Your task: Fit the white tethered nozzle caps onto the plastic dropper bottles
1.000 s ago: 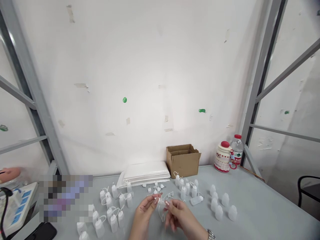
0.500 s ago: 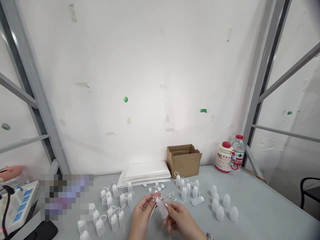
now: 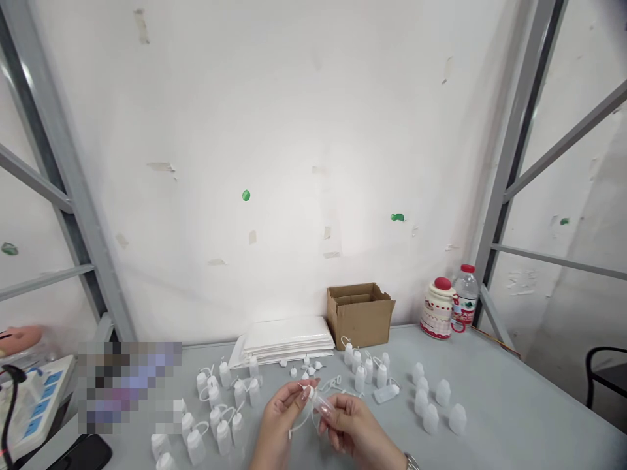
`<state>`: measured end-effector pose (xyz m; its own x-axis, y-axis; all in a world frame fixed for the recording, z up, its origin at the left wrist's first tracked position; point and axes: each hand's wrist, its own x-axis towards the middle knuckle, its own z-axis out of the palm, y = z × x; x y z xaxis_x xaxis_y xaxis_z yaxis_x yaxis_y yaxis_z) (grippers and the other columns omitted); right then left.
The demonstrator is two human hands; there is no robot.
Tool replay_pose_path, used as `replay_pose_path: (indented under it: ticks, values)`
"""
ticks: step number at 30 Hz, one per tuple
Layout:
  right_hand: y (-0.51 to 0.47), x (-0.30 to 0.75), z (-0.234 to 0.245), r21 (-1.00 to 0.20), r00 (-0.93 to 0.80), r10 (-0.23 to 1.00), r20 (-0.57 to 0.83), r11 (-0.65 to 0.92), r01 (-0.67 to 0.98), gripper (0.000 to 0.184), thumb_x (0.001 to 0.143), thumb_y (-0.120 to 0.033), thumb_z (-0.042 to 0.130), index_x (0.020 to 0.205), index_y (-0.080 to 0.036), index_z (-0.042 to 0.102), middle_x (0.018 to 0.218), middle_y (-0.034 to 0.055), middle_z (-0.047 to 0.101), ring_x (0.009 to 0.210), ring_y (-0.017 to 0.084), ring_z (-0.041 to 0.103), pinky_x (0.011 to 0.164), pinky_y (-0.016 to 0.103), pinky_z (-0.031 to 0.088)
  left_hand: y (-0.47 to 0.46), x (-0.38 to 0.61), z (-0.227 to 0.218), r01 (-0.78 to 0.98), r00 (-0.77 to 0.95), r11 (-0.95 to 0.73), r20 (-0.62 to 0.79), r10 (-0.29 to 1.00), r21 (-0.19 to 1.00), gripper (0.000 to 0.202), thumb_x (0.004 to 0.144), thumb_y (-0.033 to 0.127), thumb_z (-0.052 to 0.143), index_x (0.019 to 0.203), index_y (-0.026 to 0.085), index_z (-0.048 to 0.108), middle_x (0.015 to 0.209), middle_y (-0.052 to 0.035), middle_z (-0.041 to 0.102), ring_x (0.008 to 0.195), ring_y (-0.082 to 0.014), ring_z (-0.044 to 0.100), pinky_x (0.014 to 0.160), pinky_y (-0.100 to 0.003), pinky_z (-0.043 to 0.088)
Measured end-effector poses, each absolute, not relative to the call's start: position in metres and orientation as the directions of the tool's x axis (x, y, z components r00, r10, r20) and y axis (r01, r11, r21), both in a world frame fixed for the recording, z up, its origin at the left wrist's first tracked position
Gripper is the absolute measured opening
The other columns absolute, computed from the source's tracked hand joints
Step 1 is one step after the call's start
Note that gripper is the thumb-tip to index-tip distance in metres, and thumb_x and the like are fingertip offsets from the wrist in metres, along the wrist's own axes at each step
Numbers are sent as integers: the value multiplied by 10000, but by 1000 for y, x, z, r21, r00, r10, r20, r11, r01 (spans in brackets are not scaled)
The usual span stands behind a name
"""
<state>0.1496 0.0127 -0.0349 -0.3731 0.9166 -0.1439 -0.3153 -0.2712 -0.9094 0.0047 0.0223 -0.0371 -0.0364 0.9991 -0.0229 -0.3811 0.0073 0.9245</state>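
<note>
While gripped by both hands, small bottle (image 3: 321,403) tilted, neck up-left

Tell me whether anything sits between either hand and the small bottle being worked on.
Nothing visible does. The small bottle is already held between the left hand and the right hand, fingertips on it, above the grey table. The other bottles stand apart on the table.

Translucent matt plastic bottle (image 3: 321,403); brown corrugated cardboard box (image 3: 360,314); smooth grey table (image 3: 514,418).
</note>
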Motion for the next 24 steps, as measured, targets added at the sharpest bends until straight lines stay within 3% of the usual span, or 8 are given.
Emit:
replay_pose_path:
  ticks: [4,13,16,20,22,24]
  values:
    - [13,150,-32,-920,-353,927,-125,-242,-309,435,533,-498,747,617,-135,522,545,4,617,325,14,371,371,176,196,21,5,-35,-373,-56,-2,-20,998,928,338,491,414,768,708,160,718,875,-133,738,939,-296,628,894,-400,427]
    - [14,140,-37,-983,-161,987,12,-17,-180,513,443,-594,736,625,-179,494,480,-75,523,342,37,387,346,174,295,15,9,-29,-440,-111,68,-130,985,895,391,388,425,803,659,156,721,796,-122,746,897,-295,641,866,-403,447]
    - [14,143,-35,-972,-271,961,-59,-117,-203,515,505,-642,675,608,-164,510,438,-48,549,284,35,385,307,167,225,15,9,-25,-420,-89,40,-85,992,907,377,414,424,796,668,156,719,803,-122,743,898,-287,637,873,-395,438]
    - [15,144,-36,-889,-441,865,-240,-378,-257,645,669,-750,387,503,-141,520,305,-21,478,202,35,327,270,172,185,15,11,-28,-420,-60,-7,-20,998,907,333,475,410,776,686,160,717,812,-113,742,875,-268,641,867,-380,440]
    - [16,143,-38,-874,-414,870,-268,-400,-275,632,668,-741,410,568,-132,544,348,1,532,227,53,396,280,167,224,16,11,-31,-420,-70,-5,-27,997,908,330,480,407,773,688,157,718,810,-112,743,862,-268,645,858,-379,445]
    - [17,143,-39,-896,-349,914,-207,-320,-308,557,614,-685,560,706,-135,559,457,6,610,292,72,484,324,166,296,17,10,-33,-411,-100,8,-54,993,912,342,467,411,777,684,154,719,816,-115,743,866,-275,645,857,-377,445]
